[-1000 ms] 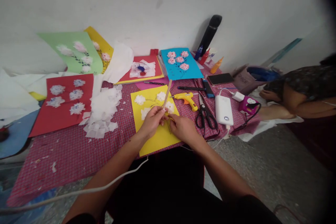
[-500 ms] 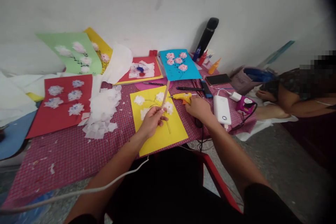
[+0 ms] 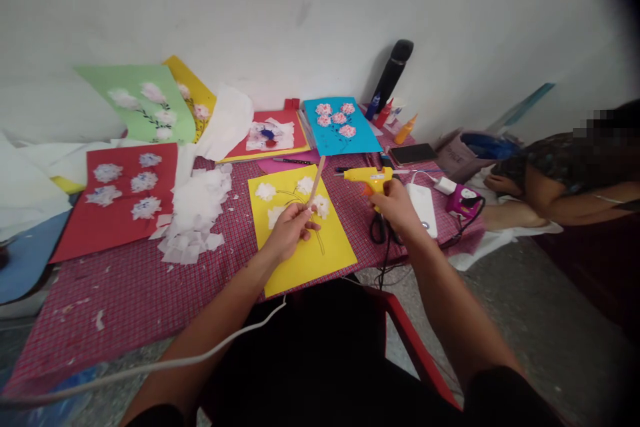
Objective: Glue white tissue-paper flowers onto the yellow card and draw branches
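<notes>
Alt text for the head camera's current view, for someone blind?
The right hand holds a yellow glue gun; the left hand holds a thin stick over a yellow sheet with white paper flowers, on a red checked tablecloth.

I saw a bare strip of counter running from the near edge to the paper scraps, open to a low pass. Rightward, the scissors and power bank blocked any low path, and the black bottle stood tall by the wall.
</notes>
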### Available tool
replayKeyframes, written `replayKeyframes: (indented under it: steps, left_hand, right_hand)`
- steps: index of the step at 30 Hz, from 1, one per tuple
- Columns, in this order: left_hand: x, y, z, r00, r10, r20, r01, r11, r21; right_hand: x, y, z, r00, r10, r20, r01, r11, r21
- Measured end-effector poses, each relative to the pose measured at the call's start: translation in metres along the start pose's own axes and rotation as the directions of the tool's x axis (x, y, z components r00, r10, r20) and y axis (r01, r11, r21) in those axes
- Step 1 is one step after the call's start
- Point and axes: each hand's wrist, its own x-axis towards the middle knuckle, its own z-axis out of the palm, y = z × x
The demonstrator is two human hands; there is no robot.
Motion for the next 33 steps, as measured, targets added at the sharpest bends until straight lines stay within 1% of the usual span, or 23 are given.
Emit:
replayKeyframes:
  steps: [2,4,9,11,12,15,18,20,22,25,28,30,33]
  left_hand:
    - [0.001,0.000,0.000,1.000,-0.007,0.008,0.007,1.000,-0.005]
    - [0.003,-0.001,-0.001,1.000,-0.013,0.017,0.013,1.000,-0.008]
    - [0.007,-0.004,-0.005,0.998,-0.014,0.053,0.013,1.000,0.009]
    - [0.007,-0.005,-0.006,0.998,-0.003,0.056,0.002,1.000,0.007]
    - [0.006,-0.005,-0.006,0.998,0.004,0.055,-0.004,1.000,0.003]
    - [0.004,-0.006,-0.007,0.999,0.009,0.053,-0.009,1.000,-0.008]
    - [0.003,-0.006,-0.007,0.998,0.007,0.058,-0.006,1.000,-0.009]
    - [0.002,-0.005,-0.007,0.998,0.009,0.060,-0.009,1.000,-0.010]
    - [0.002,-0.004,-0.007,0.998,0.011,0.056,-0.010,1.000,-0.015]
    - [0.003,-0.002,-0.007,0.999,0.019,0.043,-0.018,0.999,-0.032]
    - [0.005,-0.001,-0.006,0.999,0.025,0.029,-0.024,0.999,-0.040]
    - [0.005,0.000,-0.005,1.000,0.022,0.020,-0.021,0.999,-0.035]
    - [0.006,0.000,-0.004,1.000,0.010,0.010,-0.009,1.000,-0.030]
  right_hand:
    - [-0.011,0.000,-0.004,0.999,0.013,0.034,-0.021,0.964,0.266]
    - [-0.024,-0.001,-0.006,0.997,0.004,0.080,-0.038,0.905,0.423]
    - [-0.050,0.002,-0.011,0.990,0.064,0.127,-0.127,0.797,0.591]
    - [-0.059,0.003,-0.011,0.988,0.067,0.143,-0.141,0.780,0.610]
    - [-0.064,0.004,-0.011,0.987,0.062,0.149,-0.141,0.787,0.600]
    - [-0.079,0.002,-0.008,0.988,0.063,0.139,-0.126,0.852,0.508]
    - [-0.094,-0.002,-0.002,0.992,0.062,0.106,-0.097,0.927,0.362]
    - [-0.103,-0.004,0.004,0.993,0.011,0.120,-0.039,0.972,0.230]
    - [-0.109,-0.007,0.010,0.986,-0.067,0.152,0.056,0.996,0.073]
    - [-0.114,-0.011,0.020,0.972,-0.156,0.176,0.185,0.969,-0.164]
    - [-0.117,-0.016,0.030,0.959,-0.180,0.221,0.248,0.909,-0.335]
    - [-0.117,-0.018,0.037,0.952,-0.180,0.248,0.265,0.889,-0.374]
    - [-0.115,-0.019,0.046,0.950,-0.183,0.252,0.270,0.887,-0.375]
